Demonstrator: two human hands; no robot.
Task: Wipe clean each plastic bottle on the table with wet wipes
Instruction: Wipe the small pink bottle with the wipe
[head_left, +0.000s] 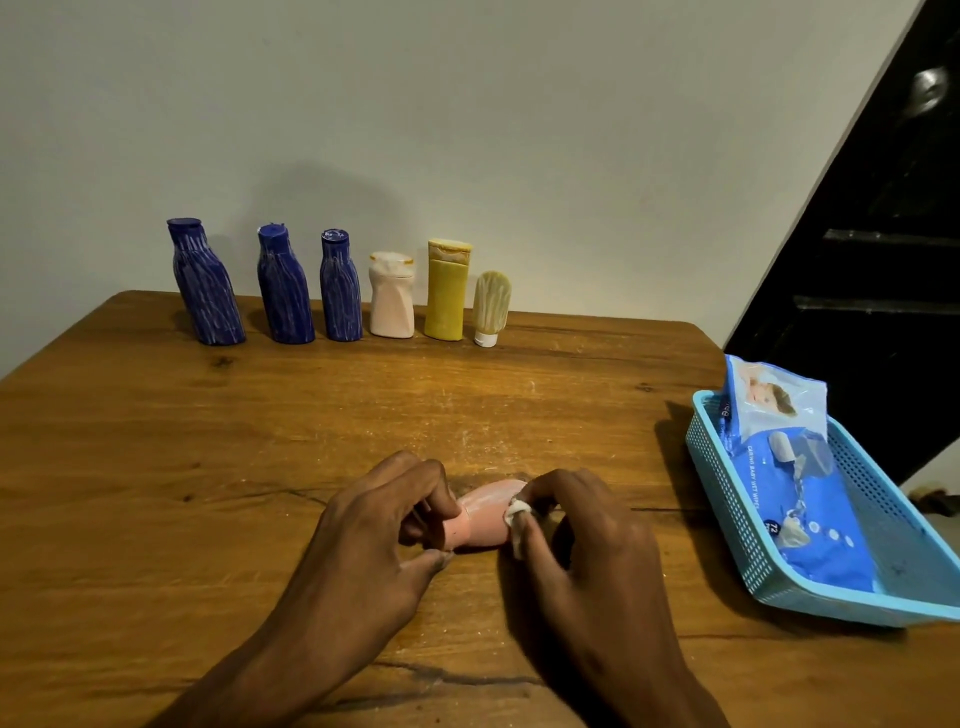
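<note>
Head: wipes pack ("BABY WET WIPES")

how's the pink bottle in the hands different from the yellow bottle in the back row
The pink bottle lies on its side near the front of the table, while the yellow bottle stands upright by the wall. The pink one is held by the left hand and rubbed with a wet wipe in the right hand; the yellow one is untouched. The pink one looks shorter and rounder, the yellow one tall and flat-sided. Both carry whitish smears.
</note>
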